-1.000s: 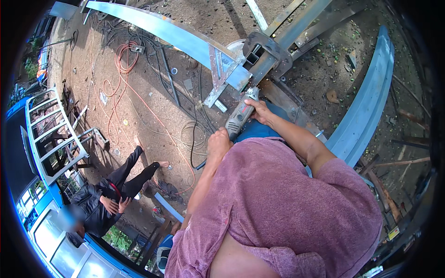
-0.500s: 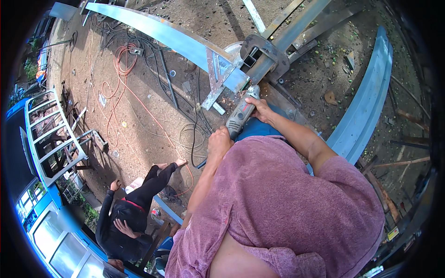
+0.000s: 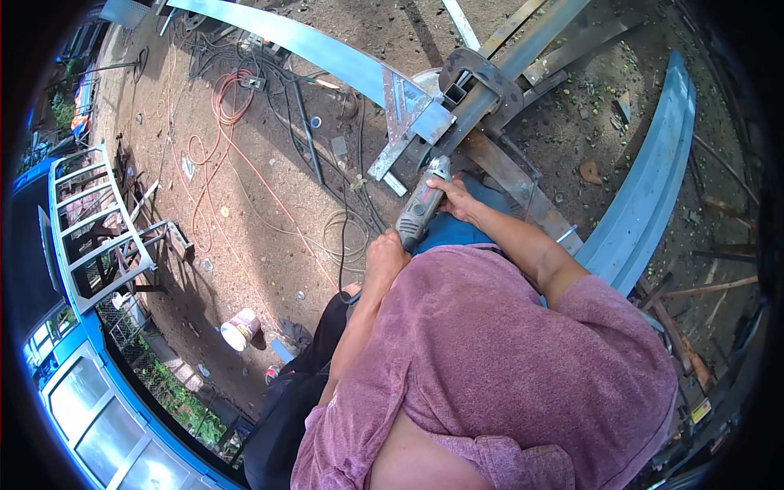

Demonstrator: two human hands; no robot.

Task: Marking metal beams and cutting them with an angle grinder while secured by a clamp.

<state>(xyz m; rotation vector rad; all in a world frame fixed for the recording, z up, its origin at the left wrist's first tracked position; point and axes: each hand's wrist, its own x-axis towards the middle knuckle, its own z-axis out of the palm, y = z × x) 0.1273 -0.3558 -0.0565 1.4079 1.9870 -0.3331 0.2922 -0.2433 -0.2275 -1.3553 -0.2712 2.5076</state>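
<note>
My left hand [image 3: 386, 255] is wrapped round the rear end of a grey angle grinder [image 3: 418, 211]. Near its head, my right hand [image 3: 456, 198] grips the same tool from the right side. The grinder's disc [image 3: 425, 157] sits just short of the cut end of a long bluish sheet-metal channel [image 3: 327, 53], with a gap showing and no sparks. Across that channel near its end lies a triangular metal piece [image 3: 400, 100], joined to a short bar [image 3: 398, 147]. A steel post with a round flange [image 3: 482, 82] stands beside the channel's end.
Another bluish channel [image 3: 645, 188] lies at the right. Red hose [image 3: 233, 114] and dark cables [image 3: 286, 90] sprawl over the ground. A white bucket [image 3: 239, 330] stands lower left. Beside my left arm is a person in dark clothes [image 3: 286, 416]. A blue vehicle [image 3: 90, 359] is far left.
The sparks have stopped, and the grinder has drawn back from the channel's end. The person in dark clothes has moved right, close to my left side, uncovering the bucket.
</note>
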